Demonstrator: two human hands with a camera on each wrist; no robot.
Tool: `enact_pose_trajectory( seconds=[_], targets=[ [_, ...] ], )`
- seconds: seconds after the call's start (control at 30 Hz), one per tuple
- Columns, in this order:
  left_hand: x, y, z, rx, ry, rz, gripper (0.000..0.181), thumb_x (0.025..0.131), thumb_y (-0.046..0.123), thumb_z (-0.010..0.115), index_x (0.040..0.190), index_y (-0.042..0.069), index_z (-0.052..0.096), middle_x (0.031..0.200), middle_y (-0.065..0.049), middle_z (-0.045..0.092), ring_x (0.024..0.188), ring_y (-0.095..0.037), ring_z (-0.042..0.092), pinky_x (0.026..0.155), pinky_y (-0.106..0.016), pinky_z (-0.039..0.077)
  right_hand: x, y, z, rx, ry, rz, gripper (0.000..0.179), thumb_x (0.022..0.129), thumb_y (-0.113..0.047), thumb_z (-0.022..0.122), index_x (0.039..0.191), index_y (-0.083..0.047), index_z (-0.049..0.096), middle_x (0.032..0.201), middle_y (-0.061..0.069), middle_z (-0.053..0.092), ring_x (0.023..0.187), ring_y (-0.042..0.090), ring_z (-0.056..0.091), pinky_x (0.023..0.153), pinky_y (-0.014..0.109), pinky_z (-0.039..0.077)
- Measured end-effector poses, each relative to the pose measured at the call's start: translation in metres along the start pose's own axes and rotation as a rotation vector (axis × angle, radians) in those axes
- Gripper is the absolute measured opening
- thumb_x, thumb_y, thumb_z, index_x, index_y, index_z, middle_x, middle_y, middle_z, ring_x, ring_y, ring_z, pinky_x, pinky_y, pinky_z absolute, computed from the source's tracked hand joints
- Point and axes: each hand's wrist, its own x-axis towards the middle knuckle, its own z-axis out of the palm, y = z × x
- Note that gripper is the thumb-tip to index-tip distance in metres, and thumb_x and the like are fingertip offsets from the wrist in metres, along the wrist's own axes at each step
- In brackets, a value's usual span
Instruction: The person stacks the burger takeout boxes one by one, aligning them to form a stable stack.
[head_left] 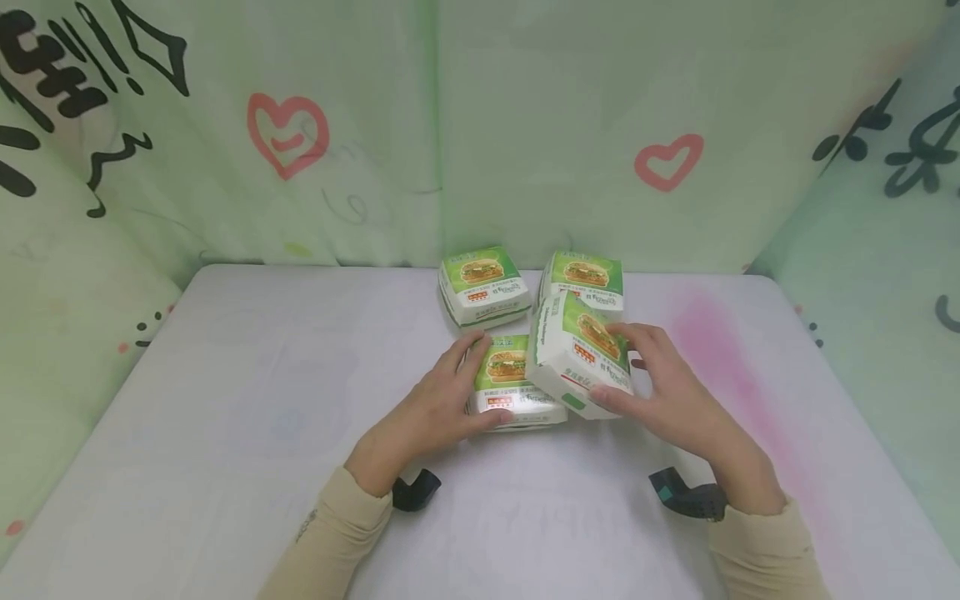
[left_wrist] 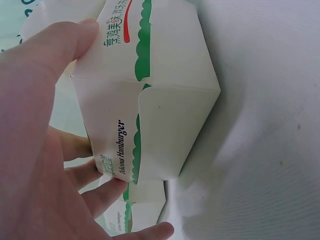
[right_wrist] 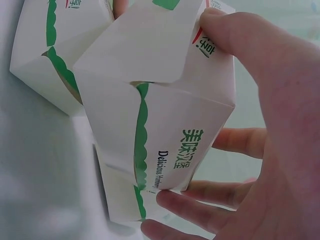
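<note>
The head view shows a front box (head_left: 517,408) on a white cloth (head_left: 300,375) with a fine weave. The box is smooth, thin card, folded square with slanting sides and wavy green trim. The left hand (head_left: 438,396) grips it from the left — thumb at one edge, fingers spread on the far side. A tipped box (head_left: 562,362), made the same way, covers the front box's right part. The right hand (head_left: 675,400) clamps that one between thumb and fingers, with gaps between the fingers. Behind the front box sit a back left box (head_left: 483,287) and a back right box (head_left: 588,271) — both flat-topped card.
</note>
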Motion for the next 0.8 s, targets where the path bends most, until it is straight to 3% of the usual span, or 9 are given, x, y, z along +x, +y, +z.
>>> enact_pose_trajectory(
  seconds=[0.47,0.8],
  targets=[
    [-0.0008,-0.001,0.0009,-0.01,0.014,0.026,0.099,0.088,0.057,0.067,0.158,0.006,0.019,0.163,-0.007,0.018,0.149,-0.026,0.028,0.119,-0.042,0.033,-0.0015,-0.0012,0.0004,-0.012,0.009,0.001,0.081,0.087,-0.047,0.072,0.15,-0.015,0.034,0.151,0.013,0.032,0.129,0.035,0.043,0.102,0.061,0.044],
    [-0.0005,-0.0024,0.0002,-0.026,0.022,0.041,0.099,0.088,0.055,0.068,0.158,0.005,0.019,0.163,-0.008,0.018,0.149,-0.025,0.027,0.12,-0.041,0.032,-0.0006,-0.0053,0.0009,-0.016,0.074,-0.052,0.078,0.082,-0.044,0.078,0.146,-0.018,0.042,0.15,0.01,0.034,0.131,0.033,0.04,0.102,0.061,0.041]
  ],
)
